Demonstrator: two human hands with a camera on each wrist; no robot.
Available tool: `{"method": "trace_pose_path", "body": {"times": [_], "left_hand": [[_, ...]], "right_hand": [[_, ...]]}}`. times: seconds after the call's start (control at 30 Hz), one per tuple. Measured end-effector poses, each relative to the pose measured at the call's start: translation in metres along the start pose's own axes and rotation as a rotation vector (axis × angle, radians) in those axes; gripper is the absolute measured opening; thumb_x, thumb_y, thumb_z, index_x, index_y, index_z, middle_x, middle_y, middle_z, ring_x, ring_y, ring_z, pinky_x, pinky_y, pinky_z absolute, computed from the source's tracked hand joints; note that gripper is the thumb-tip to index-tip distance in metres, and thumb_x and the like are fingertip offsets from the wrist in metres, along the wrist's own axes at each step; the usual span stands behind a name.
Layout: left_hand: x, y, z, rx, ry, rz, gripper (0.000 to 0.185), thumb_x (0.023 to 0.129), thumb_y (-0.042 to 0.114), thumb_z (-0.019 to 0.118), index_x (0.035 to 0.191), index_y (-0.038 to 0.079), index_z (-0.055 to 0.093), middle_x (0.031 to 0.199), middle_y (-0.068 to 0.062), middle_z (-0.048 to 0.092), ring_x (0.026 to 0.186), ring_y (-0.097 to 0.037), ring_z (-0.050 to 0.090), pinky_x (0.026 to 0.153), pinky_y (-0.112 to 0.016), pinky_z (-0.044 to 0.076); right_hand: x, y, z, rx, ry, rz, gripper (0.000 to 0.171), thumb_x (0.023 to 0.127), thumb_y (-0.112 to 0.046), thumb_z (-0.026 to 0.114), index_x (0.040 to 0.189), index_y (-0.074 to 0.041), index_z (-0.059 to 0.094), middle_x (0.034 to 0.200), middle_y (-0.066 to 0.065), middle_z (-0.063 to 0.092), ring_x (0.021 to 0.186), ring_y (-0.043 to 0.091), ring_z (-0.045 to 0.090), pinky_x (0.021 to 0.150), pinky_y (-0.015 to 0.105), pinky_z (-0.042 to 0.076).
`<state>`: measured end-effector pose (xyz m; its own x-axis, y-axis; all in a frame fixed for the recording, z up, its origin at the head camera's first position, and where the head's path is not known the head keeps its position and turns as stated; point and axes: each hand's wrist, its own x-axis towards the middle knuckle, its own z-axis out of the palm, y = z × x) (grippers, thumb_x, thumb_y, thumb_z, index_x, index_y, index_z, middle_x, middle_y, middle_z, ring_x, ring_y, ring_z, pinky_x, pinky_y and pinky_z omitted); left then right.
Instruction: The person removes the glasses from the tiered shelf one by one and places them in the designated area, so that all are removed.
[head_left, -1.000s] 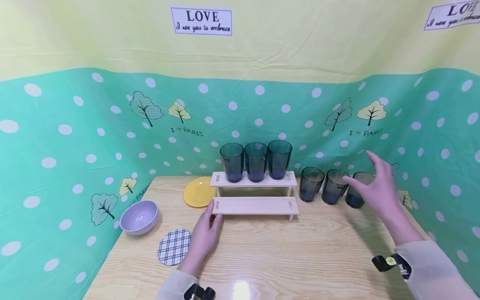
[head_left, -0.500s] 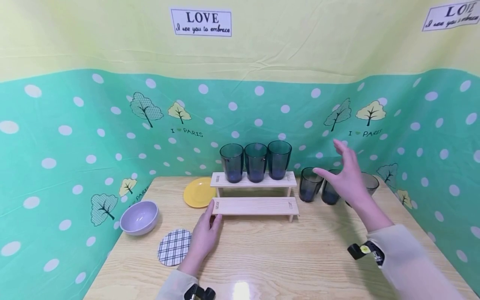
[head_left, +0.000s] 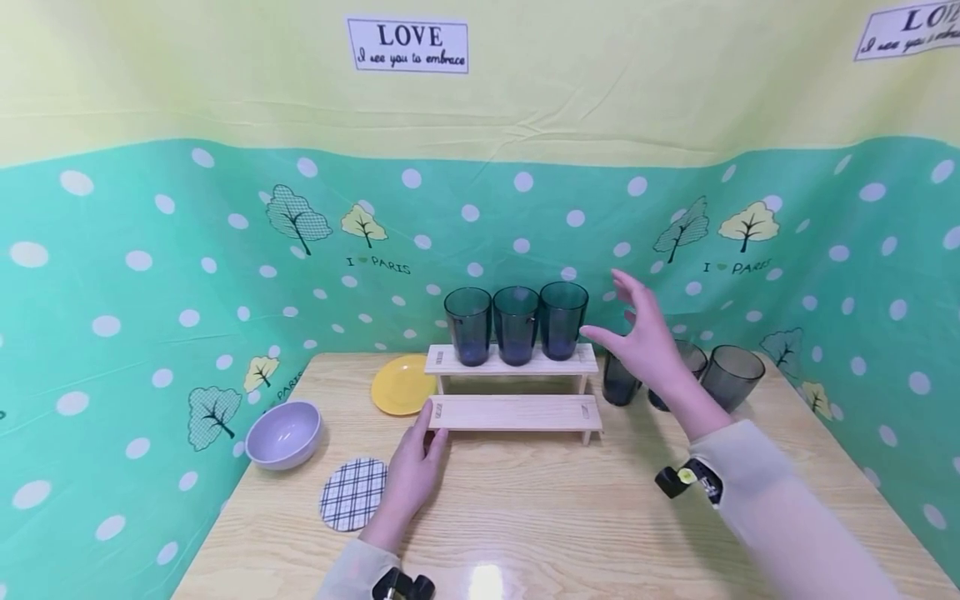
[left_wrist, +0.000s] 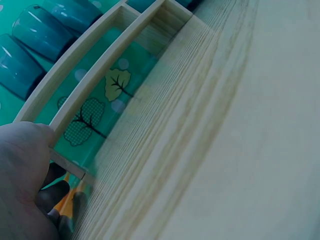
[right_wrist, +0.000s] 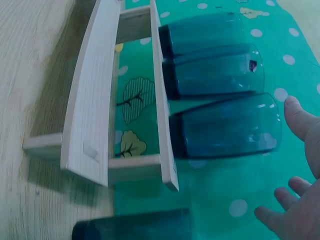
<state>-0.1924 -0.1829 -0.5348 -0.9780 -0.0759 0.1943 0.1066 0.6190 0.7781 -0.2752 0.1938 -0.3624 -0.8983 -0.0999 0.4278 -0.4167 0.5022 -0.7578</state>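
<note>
A two-tier wooden shelf [head_left: 517, 412] stands on the table in the head view. My left hand [head_left: 414, 468] holds the left end of its lower tier, the thumb in front and the fingers reaching behind in the left wrist view. Three dark glass tumblers stand upright in a row on the upper tier. Beside the right-hand tumbler [head_left: 564, 321] is my right hand [head_left: 647, 337], thumb and fingers spread apart with nothing between them. In the right wrist view, a gap shows between the thumb [right_wrist: 297, 117] and that tumbler's rim.
Right of the shelf, three more smoky tumblers [head_left: 733, 377] stand on the wooden table [head_left: 525, 508], partly behind the right hand. A yellow plate [head_left: 402, 385], a purple bowl [head_left: 283, 435] and a plaid coaster [head_left: 352, 493] lie to the left. A dotted cloth [head_left: 480, 200] hangs behind.
My right hand has moved left, from over the far-right tumblers on the table to beside the upper-tier tumblers, still spread. The left hand has stayed at the shelf end.
</note>
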Motion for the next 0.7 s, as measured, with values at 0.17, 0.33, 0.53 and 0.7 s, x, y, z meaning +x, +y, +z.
{"method": "trace_pose_path", "body": {"times": [0.17,0.33,0.53,0.7], "left_hand": [[0.000,0.000,0.000,0.002,0.006,0.004,0.066,0.117,0.033,0.058,0.174,0.011,0.033,0.166,-0.028,0.046,0.152,-0.049,0.046,0.127,-0.064,0.036],[0.000,0.001,0.001,0.004,0.012,0.012,0.066,0.117,0.034,0.057,0.174,0.010,0.034,0.166,-0.029,0.047,0.151,-0.050,0.047,0.126,-0.065,0.036],[0.000,0.000,0.001,0.005,0.008,-0.006,0.066,0.117,0.035,0.057,0.175,0.013,0.033,0.164,-0.030,0.048,0.150,-0.050,0.048,0.125,-0.065,0.037],[0.000,-0.001,0.002,0.013,0.011,-0.005,0.066,0.117,0.034,0.058,0.175,0.014,0.034,0.164,-0.031,0.049,0.149,-0.050,0.049,0.125,-0.065,0.038]], "right_hand": [[0.006,0.000,0.013,0.038,-0.031,0.023,0.100,0.099,-0.030,0.088,0.176,-0.019,0.025,0.176,0.015,0.031,0.158,0.041,0.035,0.127,0.063,0.036],[0.013,0.000,0.025,0.043,-0.057,0.049,0.099,0.099,-0.030,0.087,0.176,-0.020,0.025,0.176,0.015,0.030,0.159,0.039,0.035,0.127,0.060,0.038],[0.018,0.000,0.035,0.038,-0.065,0.089,0.101,0.099,-0.034,0.088,0.177,-0.023,0.024,0.174,0.018,0.031,0.159,0.040,0.035,0.126,0.062,0.039],[0.020,0.001,0.041,0.024,-0.073,0.113,0.099,0.099,-0.036,0.087,0.177,-0.027,0.025,0.176,0.018,0.028,0.156,0.045,0.039,0.123,0.066,0.041]]}}
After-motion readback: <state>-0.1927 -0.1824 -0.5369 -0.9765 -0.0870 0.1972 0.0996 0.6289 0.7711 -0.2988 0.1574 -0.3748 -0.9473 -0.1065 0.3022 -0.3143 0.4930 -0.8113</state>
